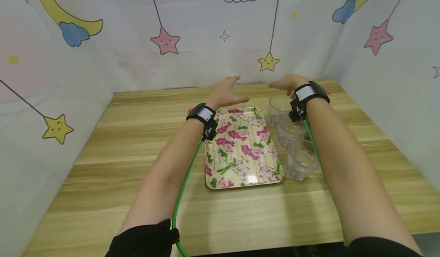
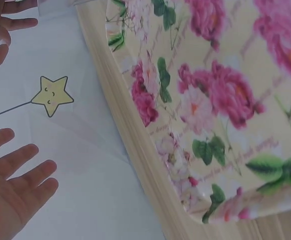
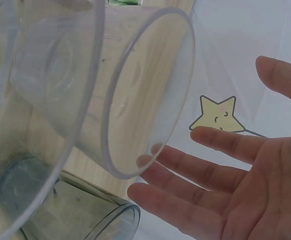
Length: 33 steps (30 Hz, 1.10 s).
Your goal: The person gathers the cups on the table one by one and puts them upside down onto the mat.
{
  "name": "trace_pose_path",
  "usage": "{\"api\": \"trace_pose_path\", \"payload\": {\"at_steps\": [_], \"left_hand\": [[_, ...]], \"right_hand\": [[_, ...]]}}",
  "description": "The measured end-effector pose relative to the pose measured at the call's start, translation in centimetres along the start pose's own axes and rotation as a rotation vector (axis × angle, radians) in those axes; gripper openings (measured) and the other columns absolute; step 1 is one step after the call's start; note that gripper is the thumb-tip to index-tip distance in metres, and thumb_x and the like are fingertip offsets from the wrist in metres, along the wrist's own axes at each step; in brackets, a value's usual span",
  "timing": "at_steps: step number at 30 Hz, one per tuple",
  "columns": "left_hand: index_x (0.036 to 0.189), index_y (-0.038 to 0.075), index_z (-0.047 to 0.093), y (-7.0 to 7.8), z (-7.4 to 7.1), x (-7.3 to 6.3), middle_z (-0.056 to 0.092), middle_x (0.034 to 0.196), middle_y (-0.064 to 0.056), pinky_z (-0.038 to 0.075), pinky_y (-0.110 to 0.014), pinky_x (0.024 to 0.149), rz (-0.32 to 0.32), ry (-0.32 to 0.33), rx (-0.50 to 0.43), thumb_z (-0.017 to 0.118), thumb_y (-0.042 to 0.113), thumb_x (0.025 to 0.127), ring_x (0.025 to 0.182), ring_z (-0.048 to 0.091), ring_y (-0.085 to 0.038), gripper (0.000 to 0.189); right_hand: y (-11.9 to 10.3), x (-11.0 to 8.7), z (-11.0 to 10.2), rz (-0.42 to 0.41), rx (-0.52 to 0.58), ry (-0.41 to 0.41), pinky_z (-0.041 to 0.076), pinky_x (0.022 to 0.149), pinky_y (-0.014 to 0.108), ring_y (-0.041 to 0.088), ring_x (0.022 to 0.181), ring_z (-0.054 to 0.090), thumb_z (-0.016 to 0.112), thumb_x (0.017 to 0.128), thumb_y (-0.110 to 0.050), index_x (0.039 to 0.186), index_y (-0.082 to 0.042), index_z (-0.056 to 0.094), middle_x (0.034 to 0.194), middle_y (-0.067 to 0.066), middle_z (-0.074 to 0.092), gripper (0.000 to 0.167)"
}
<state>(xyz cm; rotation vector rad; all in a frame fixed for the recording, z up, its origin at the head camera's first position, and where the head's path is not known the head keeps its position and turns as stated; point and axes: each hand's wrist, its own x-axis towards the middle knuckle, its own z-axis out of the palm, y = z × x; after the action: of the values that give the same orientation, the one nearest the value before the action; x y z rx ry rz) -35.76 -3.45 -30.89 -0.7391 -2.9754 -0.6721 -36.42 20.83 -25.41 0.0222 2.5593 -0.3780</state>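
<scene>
A flower-patterned tray (image 1: 240,150) lies flat on the wooden table. Over its far edge hovers my left hand (image 1: 225,93), palm turned inward and fingers extended, holding nothing; its fingers also show in the left wrist view. Clear glasses stand upright along the tray's right side: a far glass (image 1: 276,110), a middle glass (image 1: 288,133) and a near glass (image 1: 301,160). My right hand (image 3: 265,175) is empty beside a glass (image 3: 150,95), fingers spread. Its fingertips overlap the rim in the right wrist view; whether they touch it I cannot tell.
A darker, smoky glass (image 3: 70,205) appears in the right wrist view, largely hidden by my right arm in the head view. The wooden table (image 1: 130,165) backs onto a white cloth (image 1: 206,62) printed with stars and moons. Green cables run along both forearms.
</scene>
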Motion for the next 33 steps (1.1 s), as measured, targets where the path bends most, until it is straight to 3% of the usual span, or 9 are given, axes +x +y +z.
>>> {"api": "trace_pose_path", "payload": {"at_steps": [5,11,18,26,33], "left_hand": [[0.152,0.013,0.026,0.9,1.8,0.4,0.031,0.157,-0.012,0.035,-0.049,0.117,0.005,-0.044,-0.061,0.065,0.055,0.082,0.144,0.032,-0.030,0.090],[0.145,0.009,0.036,2.3,3.8,1.0,0.044,0.148,-0.013,0.044,-0.043,0.110,0.043,-0.029,-0.118,0.071,0.050,0.080,0.134,0.045,-0.028,0.083],[0.145,0.009,0.033,3.7,5.9,1.7,0.039,0.149,-0.014,0.044,-0.042,0.111,0.059,-0.069,-0.204,0.075,0.042,0.079,0.136,0.040,-0.028,0.085],[0.147,0.006,0.026,5.0,8.0,2.0,0.031,0.151,-0.017,0.043,-0.043,0.111,0.022,-0.048,-0.307,0.078,0.037,0.077,0.137,0.038,-0.029,0.092],[0.146,0.008,0.028,5.7,9.3,2.0,0.032,0.151,-0.014,0.049,-0.038,0.104,-0.012,-0.030,-0.393,0.077,0.036,0.078,0.134,0.041,-0.027,0.089]], "right_hand": [[0.1,0.4,0.2,0.006,0.028,-0.049,0.051,0.100,0.045,0.046,0.133,0.042,0.029,0.093,-0.066,0.153,0.002,0.006,0.147,0.037,0.033,0.093],[0.4,0.3,0.3,-0.032,0.085,-0.142,0.042,0.111,0.048,0.048,0.139,0.031,0.026,0.095,-0.063,0.154,-0.003,0.002,0.157,0.031,0.011,0.088],[0.5,0.2,0.0,-0.061,0.062,-0.197,0.039,0.112,0.050,0.049,0.137,0.034,0.021,0.097,-0.059,0.154,-0.006,-0.006,0.157,0.032,0.005,0.083],[0.7,0.3,0.2,-0.031,0.096,-0.247,0.038,0.114,0.053,0.053,0.140,0.025,0.023,0.096,-0.060,0.153,-0.003,-0.009,0.158,0.032,-0.001,0.086],[0.5,1.0,0.6,-0.133,0.045,-0.312,0.031,0.116,0.060,0.054,0.143,0.008,0.030,0.098,-0.055,0.155,-0.010,-0.002,0.156,0.034,-0.010,0.079]]}}
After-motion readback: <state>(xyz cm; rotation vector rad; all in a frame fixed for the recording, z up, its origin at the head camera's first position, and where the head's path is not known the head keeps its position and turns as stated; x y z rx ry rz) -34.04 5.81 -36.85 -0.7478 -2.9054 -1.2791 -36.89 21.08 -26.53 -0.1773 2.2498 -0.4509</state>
